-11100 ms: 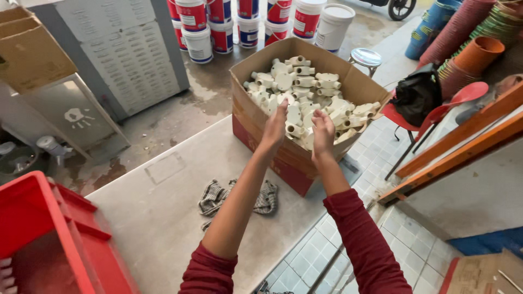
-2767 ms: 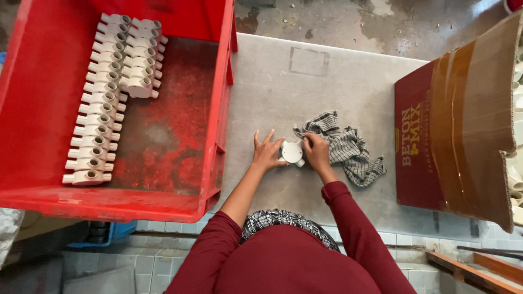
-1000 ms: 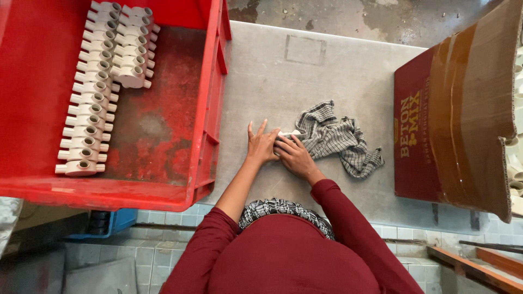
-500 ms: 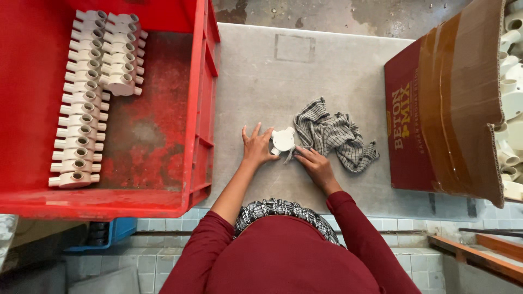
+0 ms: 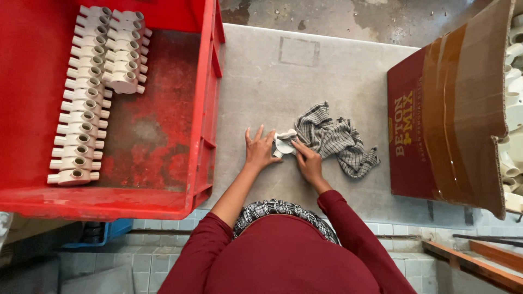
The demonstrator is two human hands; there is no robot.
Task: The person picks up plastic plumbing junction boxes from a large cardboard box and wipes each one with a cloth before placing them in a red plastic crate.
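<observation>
A white pipe fitting (image 5: 284, 144) is held on the worktop (image 5: 305, 76) between both hands. It is steadied by the left hand (image 5: 260, 152) with spread fingers and gripped by the right hand (image 5: 308, 161). A checked cloth (image 5: 335, 139) is seen just beside it.

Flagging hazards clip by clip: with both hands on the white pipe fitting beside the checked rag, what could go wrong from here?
1. The white tee fitting sits loosely between the left hand and right hand on the smooth grey table; it might slip or roll.
2. The checked rag lies bunched against the fitting and could snag or drag along.
3. The neat rows of fittings in the red crate could be knocked askew by a careless placement.
</observation>
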